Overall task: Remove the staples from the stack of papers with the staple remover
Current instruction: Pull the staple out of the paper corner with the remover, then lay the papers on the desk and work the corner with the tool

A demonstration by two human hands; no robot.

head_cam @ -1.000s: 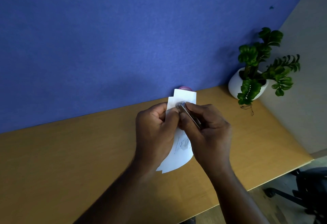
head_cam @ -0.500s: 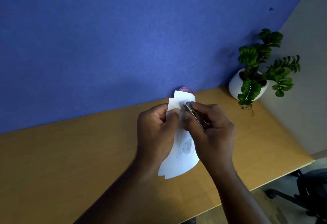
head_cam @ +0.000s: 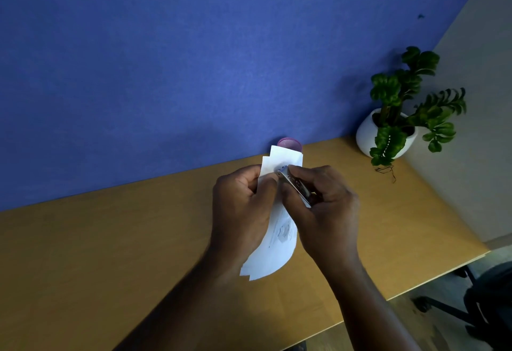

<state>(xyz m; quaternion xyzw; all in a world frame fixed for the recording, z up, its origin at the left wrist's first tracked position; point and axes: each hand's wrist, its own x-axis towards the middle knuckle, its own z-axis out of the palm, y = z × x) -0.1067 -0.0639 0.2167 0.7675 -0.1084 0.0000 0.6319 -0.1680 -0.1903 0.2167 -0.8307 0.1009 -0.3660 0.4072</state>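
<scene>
A stack of white papers [head_cam: 277, 251] is held up above the wooden desk [head_cam: 110, 253], its sheets fanned at the top and bottom. My left hand [head_cam: 241, 212] grips the stack's left side near the top, thumb pressed on the front. My right hand [head_cam: 324, 212] holds a slim metal staple remover [head_cam: 296, 185], whose tip touches the paper's upper part beside my left thumb. The staple itself is too small to make out.
A pink mesh cup [head_cam: 289, 143] stands behind the papers against the blue partition [head_cam: 194, 59]. A white pot with a green plant [head_cam: 388, 134] sits at the desk's back right corner. An office chair [head_cam: 482, 303] is past the desk's right edge.
The papers and both hands have shifted slightly; the staple remover's tip has stayed at the top of the stack, moving a little to the right.
</scene>
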